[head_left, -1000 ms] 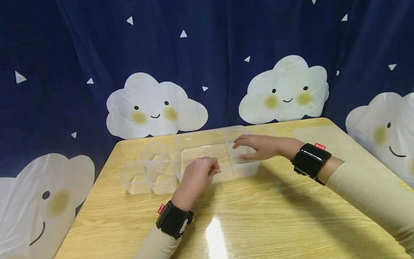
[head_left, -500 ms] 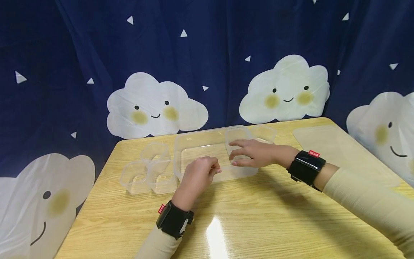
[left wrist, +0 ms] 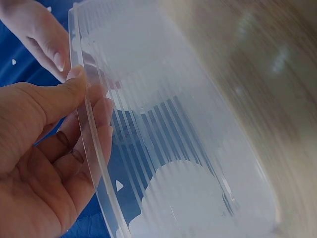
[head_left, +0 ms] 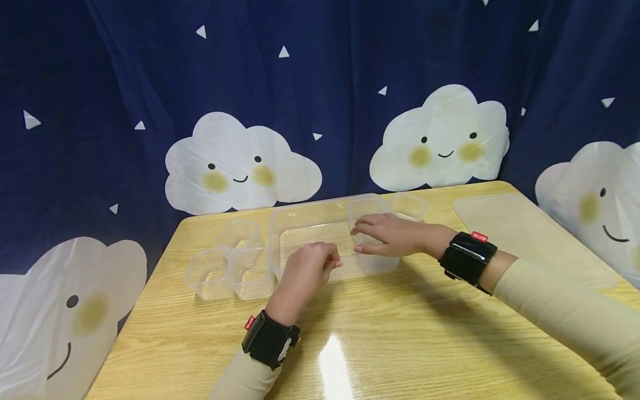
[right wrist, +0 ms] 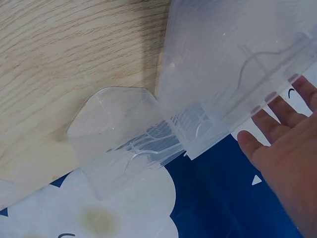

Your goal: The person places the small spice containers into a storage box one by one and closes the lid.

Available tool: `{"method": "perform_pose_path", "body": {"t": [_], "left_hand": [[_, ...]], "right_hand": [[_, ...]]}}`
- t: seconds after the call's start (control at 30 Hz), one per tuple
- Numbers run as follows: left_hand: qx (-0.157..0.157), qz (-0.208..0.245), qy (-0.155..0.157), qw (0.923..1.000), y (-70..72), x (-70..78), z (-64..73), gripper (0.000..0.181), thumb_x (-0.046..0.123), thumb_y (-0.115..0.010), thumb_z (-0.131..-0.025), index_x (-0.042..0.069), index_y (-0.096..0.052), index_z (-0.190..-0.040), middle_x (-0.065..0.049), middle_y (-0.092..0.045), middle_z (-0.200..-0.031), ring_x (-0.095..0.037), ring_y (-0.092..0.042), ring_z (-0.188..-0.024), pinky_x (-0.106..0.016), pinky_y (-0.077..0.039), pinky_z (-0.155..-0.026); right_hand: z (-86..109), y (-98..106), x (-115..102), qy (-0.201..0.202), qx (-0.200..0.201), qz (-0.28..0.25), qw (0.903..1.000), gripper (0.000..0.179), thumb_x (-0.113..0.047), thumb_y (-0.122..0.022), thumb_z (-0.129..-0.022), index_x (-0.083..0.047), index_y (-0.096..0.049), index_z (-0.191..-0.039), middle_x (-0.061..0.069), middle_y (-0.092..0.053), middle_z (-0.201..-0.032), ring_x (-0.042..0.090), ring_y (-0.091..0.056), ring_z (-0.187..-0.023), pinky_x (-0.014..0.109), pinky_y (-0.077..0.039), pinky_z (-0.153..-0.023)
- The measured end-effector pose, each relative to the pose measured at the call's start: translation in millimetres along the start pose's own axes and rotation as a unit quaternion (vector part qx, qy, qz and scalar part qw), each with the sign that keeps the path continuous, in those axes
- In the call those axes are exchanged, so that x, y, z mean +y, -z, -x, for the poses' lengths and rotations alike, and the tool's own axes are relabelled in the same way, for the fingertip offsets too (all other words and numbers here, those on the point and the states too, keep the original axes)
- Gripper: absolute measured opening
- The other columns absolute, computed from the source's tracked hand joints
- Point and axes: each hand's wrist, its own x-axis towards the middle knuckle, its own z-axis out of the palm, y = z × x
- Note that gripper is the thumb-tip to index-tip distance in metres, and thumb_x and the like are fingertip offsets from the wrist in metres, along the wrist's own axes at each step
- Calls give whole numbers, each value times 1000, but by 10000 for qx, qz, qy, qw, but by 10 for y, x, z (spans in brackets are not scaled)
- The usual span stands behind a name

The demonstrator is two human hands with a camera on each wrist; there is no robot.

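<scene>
A large clear plastic box (head_left: pixel 312 219) stands at the middle back of the table. My left hand (head_left: pixel 307 272) pinches its front rim; in the left wrist view the thumb lies on one side of the rim and the fingers on the other. Inside the box's right end sits a small clear container (head_left: pixel 367 205). Over this container reaches my right hand (head_left: pixel 387 234), its fingers extended and slightly spread. The right wrist view has the right fingers (right wrist: pixel 285 111) along the top edge, seen partly through plastic. Whether they touch the small container cannot be told.
Three small clear containers (head_left: pixel 250 275) stand together left of the box. Another small clear container (head_left: pixel 410 204) is behind its right end. A flat translucent lid (head_left: pixel 520 233) lies on the table's right side. A dark blue curtain (head_left: pixel 340 83) hangs behind the table.
My right hand has shifted left and slightly lower over the small container, uncovering the container behind the box. My left hand has stayed on the rim.
</scene>
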Motion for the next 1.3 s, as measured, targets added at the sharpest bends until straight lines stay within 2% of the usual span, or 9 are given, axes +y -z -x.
{"method": "perform_pose_path", "body": {"t": [0.5, 0.8, 1.0, 1.1, 1.2, 1.3], "left_hand": [[23, -10, -5, 10000, 9, -2, -6, 12, 22, -78, -90, 14, -72, -83, 1, -70, -81, -13, -65, -67, -25, -50, -57], [39, 22, -19, 10000, -1, -6, 0, 12, 22, -78, -89, 14, -72, -83, 2, -70, -80, -12, -64, -66, -24, -49, -57], [-1, 69, 7, 10000, -7, -18, 2, 11, 22, -78, -90, 15, -72, -83, 2, -69, -80, -11, -63, -65, -24, -48, -56], [20, 62, -16, 10000, -14, -21, 0, 11, 22, -78, -90, 15, -72, -84, 2, -70, -81, -11, -64, -66, -25, -49, -57], [61, 84, -47, 9999, -20, -23, -1, 11, 22, -78, -90, 15, -72, -84, 2, -70, -80, -11, -63, -66, -25, -49, -57], [99, 128, -64, 9998, -19, -24, 5, 11, 22, -78, -90, 15, -72, -84, 2, -69, -80, -10, -62, -65, -24, -48, -57]], "right_hand": [[-27, -30, 38, 261, 191, 168, 9993, 42, -41, -55, -105, -10, -61, -132, 13, -54, -140, 35, -56, -125, 53, -46, -104], [-5, -36, 33, 304, 219, 93, 9993, 38, -39, -55, -105, -9, -63, -128, 11, -56, -136, 32, -56, -124, 54, -45, -103], [-5, -28, 39, 280, 207, 74, 9994, 42, -40, -54, -105, -10, -62, -132, 14, -54, -143, 34, -50, -134, 58, -40, -108], [6, 1, 96, 359, 576, 136, 9976, 42, -37, -56, -105, -7, -61, -134, 17, -53, -145, 35, -49, -135, 58, -39, -109], [26, 70, 218, 328, 1344, 376, 9897, 39, -27, -60, -103, -2, -59, -134, 19, -56, -140, 36, -53, -131, 56, -42, -107], [80, 162, 354, -177, 1979, 617, 9781, 38, -11, -61, -99, 4, -55, -133, 22, -56, -137, 40, -57, -123, 56, -46, -100]]}}
